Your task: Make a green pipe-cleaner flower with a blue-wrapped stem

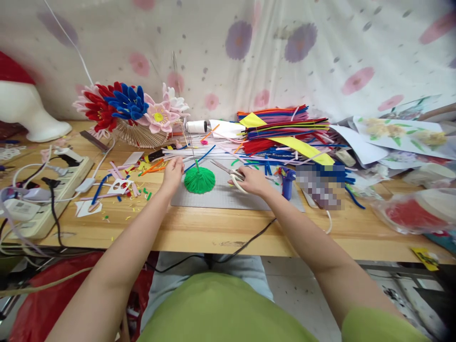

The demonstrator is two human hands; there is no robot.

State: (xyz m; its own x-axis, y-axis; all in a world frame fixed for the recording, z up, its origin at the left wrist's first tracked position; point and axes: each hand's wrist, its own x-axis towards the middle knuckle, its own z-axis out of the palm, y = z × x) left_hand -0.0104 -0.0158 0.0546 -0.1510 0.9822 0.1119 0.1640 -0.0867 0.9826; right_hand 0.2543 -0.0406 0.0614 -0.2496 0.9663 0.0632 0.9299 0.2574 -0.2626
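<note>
My right hand (252, 180) grips a pair of scissors (224, 168) with white handles, their blades pointing left over the grey mat. My left hand (173, 174) is closed in a pinch at the near end of a blue pipe cleaner (205, 155), which slants up to the right. Between both hands stands a green, dome-shaped piece of pipe cleaners (200, 181), with thin wires rising from its top. It rests on the grey mat (228, 201), just right of my left hand. The scissors' tips are apart from it.
Bundles of coloured pipe cleaners (285, 124) lie at the back, beside a white spool (195, 126). A blue glue gun (288, 183) stands at right. Fuzzy flowers (130, 105) stand back left, behind scraps. A power strip (67, 190) with cables lies left; a black cord crosses the front edge.
</note>
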